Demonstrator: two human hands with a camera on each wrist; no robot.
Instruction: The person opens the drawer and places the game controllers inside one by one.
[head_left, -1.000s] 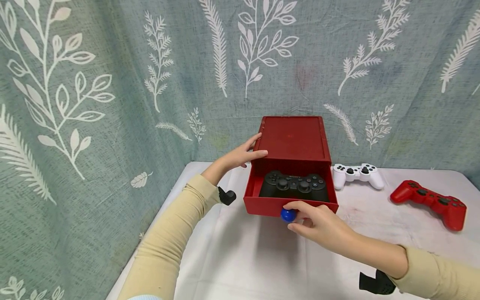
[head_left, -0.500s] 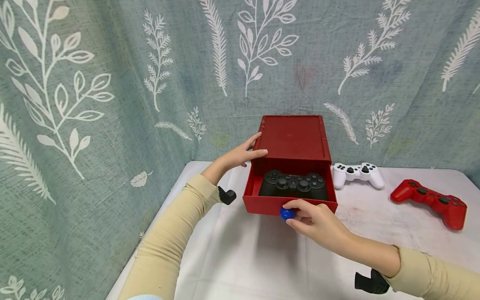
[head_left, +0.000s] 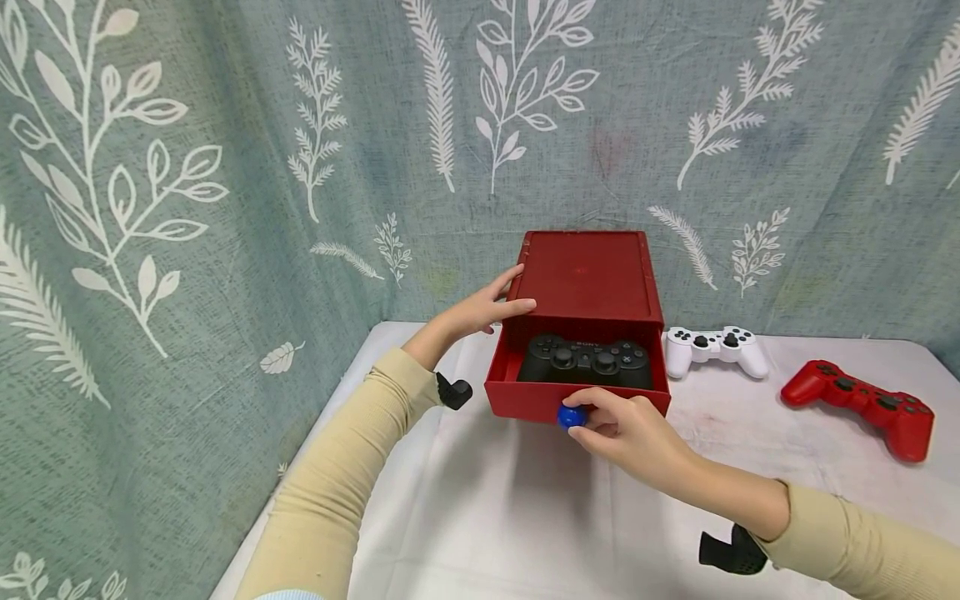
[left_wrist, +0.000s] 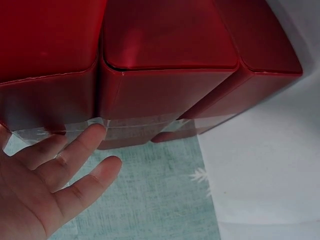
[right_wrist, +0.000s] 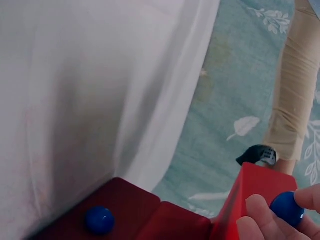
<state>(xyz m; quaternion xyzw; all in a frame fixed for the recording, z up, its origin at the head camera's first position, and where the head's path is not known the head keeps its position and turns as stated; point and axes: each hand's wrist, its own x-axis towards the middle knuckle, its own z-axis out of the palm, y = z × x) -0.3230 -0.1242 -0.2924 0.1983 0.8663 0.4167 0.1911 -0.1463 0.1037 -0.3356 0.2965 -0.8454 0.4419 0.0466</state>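
Observation:
A dark red drawer cabinet (head_left: 588, 275) stands on the table with its top drawer (head_left: 517, 402) partly pulled out. Inside that drawer lies a black game controller (head_left: 588, 360). The thumb and fingers of my right hand (head_left: 637, 433) pinch the round blue knob (head_left: 572, 416) on the drawer front, and the same knob (right_wrist: 287, 208) shows in the right wrist view. My left hand (head_left: 480, 311) rests against the cabinet's upper left edge, thumb on the top. In the left wrist view, the left hand's spread fingers (left_wrist: 75, 150) are beside the red stacked units, which clear tape joins.
To the right of the cabinet lie a white controller (head_left: 712, 352) and a red controller (head_left: 858, 407) on the white tablecloth (head_left: 480, 517). A lower drawer bears a second blue knob (right_wrist: 99, 220). Behind hangs a green patterned curtain (head_left: 247, 275).
The top drawer has slid a little back into the cabinet, with the black controller in it. My right hand has moved with the knob; my left hand has stayed in place.

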